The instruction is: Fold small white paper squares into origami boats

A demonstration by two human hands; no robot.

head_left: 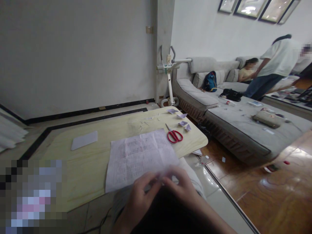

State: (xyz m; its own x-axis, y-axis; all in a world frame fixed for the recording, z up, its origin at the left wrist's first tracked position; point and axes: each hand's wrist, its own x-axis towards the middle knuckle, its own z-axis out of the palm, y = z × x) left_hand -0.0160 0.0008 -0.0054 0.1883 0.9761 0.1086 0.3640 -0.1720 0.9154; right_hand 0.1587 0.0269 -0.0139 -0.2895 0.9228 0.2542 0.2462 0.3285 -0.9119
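Two bare hands, the left hand (143, 190) and the right hand (182, 185), meet at the near edge of a creased, printed white paper sheet (141, 152) on the pale-yellow tabletop (85, 172). Their fingers are bent, tips close together; blur keeps me from telling whether they pinch anything. Red-handled metal scissors (175, 136) lie just beside the sheet's far right corner, near four small folded lilac paper pieces (182, 123).
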